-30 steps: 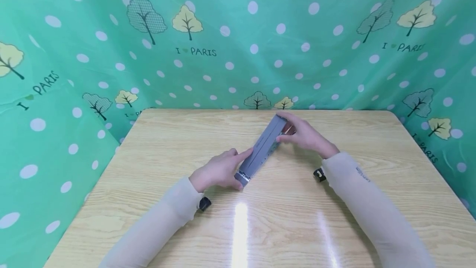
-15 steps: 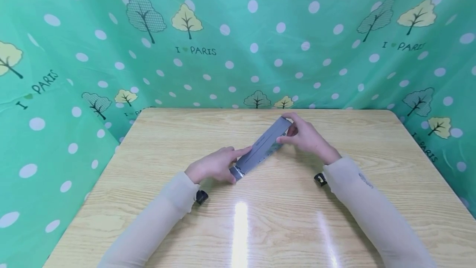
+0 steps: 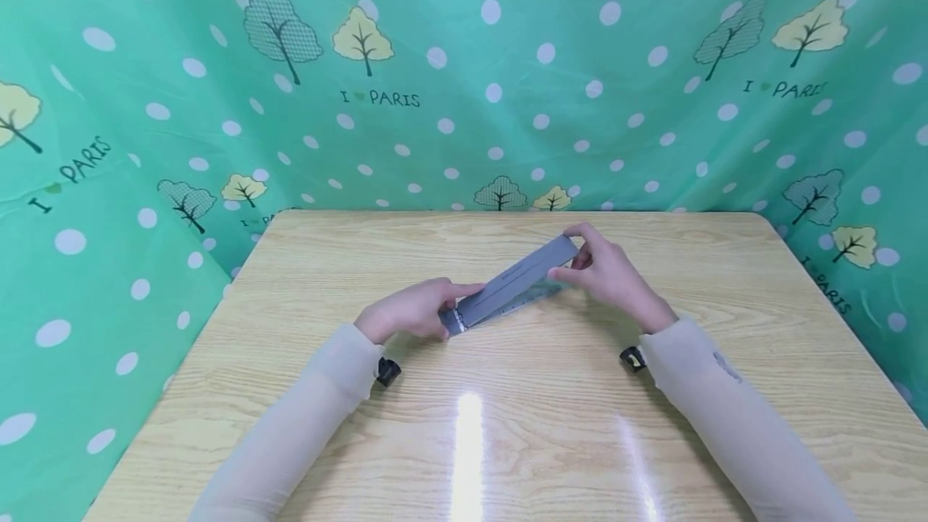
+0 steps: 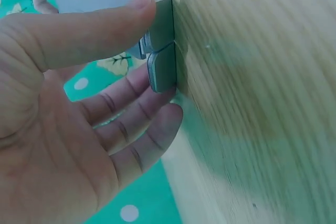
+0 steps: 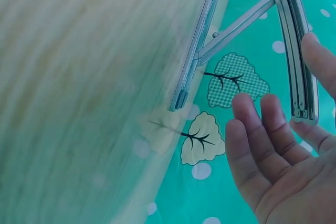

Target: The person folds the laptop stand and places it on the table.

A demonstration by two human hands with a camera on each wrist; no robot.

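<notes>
A long grey folding metal stand [image 3: 516,280] lies diagonally over the table, hinged at its near-left end. Its upper bar is tilted up from the lower one, and a thin strut [image 5: 244,23] joins the two in the right wrist view. My left hand [image 3: 415,311] grips the hinge end, thumb against the hinge block [image 4: 164,27] in the left wrist view. At the raised far end, my right hand [image 3: 612,276] holds the upper bar [image 5: 298,51] between thumb and index finger, the other fingers bent loosely beneath. The lower rail [image 5: 197,51] sits along the tabletop.
The wood-grain table [image 3: 551,441] reaches back to a green dotted curtain [image 3: 464,87] printed with trees. Small black wrist cameras hang under both cuffs, one a black camera [image 3: 387,371] at the left. Bright light streaks reflect off the tabletop.
The stand has turned clockwise to lie flatter across the view. My left hand has shifted left and slightly away, my right hand rightward, and the gap between the two bars looks wider.
</notes>
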